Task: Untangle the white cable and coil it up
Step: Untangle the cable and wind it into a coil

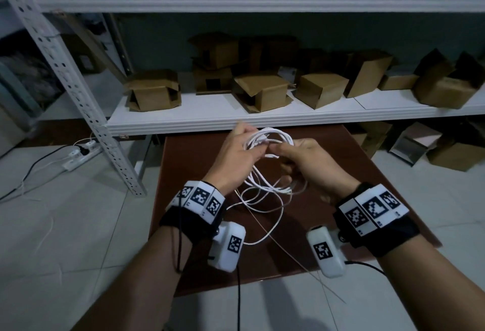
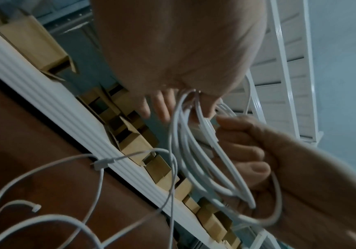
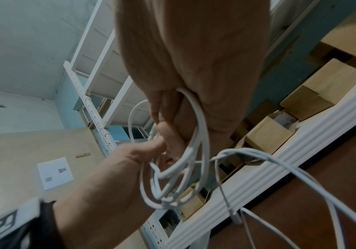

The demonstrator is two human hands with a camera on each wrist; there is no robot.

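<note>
The white cable is gathered into several loops held up between both hands over the brown table. My left hand grips the left side of the bundle. My right hand has its fingers curled round the right side. Loose tangled loops hang from the hands onto the table. In the left wrist view the loops run from my left fingers past my right hand, and a connector dangles lower left. The right wrist view shows the cable entering my right fist, with my left hand pinching it.
A white shelf with several cardboard boxes runs just beyond the table's far edge. A perforated metal upright stands to the left. A power strip with leads lies on the tiled floor at left. More boxes sit on the floor at right.
</note>
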